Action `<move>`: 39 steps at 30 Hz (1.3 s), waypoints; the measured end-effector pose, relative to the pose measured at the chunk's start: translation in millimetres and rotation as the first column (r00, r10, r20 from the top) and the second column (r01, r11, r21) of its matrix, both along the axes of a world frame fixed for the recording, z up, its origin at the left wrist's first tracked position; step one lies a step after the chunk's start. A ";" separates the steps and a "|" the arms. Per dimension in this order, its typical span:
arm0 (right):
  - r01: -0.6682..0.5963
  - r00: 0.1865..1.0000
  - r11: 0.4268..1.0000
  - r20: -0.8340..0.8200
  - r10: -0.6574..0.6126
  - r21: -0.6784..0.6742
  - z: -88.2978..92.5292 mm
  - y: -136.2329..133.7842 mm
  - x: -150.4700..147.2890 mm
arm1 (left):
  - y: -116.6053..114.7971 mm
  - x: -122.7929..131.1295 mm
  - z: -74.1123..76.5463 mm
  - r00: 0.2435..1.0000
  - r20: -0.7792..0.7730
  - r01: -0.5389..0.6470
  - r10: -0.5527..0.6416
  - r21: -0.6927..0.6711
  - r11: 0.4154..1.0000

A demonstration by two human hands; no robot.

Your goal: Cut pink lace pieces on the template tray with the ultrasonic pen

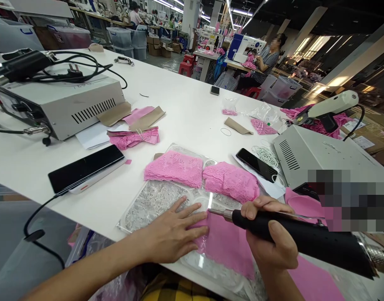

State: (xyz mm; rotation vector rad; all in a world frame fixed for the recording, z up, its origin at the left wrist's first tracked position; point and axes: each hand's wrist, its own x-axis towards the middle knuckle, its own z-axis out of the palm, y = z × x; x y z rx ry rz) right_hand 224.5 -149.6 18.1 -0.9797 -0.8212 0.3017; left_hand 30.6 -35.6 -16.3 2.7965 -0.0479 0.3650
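My left hand (173, 232) lies flat with fingers spread, pressing down the left edge of a pink fabric piece (228, 244) that rests on a clear plastic sheet (154, 200) at the table's near edge. My right hand (272, 236) is wrapped round a black handheld tool (308, 240); the tool's metal tip (218, 212) touches the top edge of the pink fabric. Two folded stacks of pink lace (176, 167) (232, 179) lie just beyond on the same sheet.
A black phone (85, 167) on a white pad lies left, another phone (256, 164) right. Grey machine boxes stand at left (60, 100) and right (317, 154). More pink lace (134, 138), cardboard pieces and rubber bands dot the white table (179, 96). A seated person (267, 62) works far behind.
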 end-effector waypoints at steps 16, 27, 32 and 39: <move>-0.026 0.999 1.000 -0.040 0.027 0.014 4.8 -2.6 -1.5 | 0.5 -29.2 11.6 0.999 -0.025 0.023 -0.023 -0.016 1.000; -0.059 0.998 0.997 -0.037 0.057 -0.049 2.7 -4.7 -9.0 | -1.7 -39.7 7.6 1.000 0.027 0.006 -0.004 -0.078 0.997; -0.066 0.997 0.996 -0.039 0.064 -0.058 2.3 -4.5 -7.9 | -1.8 -39.7 8.4 0.999 0.037 0.005 -0.001 -0.089 0.996; -0.101 0.993 0.994 -0.072 0.098 -0.033 6.5 -5.9 -10.9 | -3.6 -48.3 10.0 0.999 0.045 0.010 -0.007 -0.074 0.997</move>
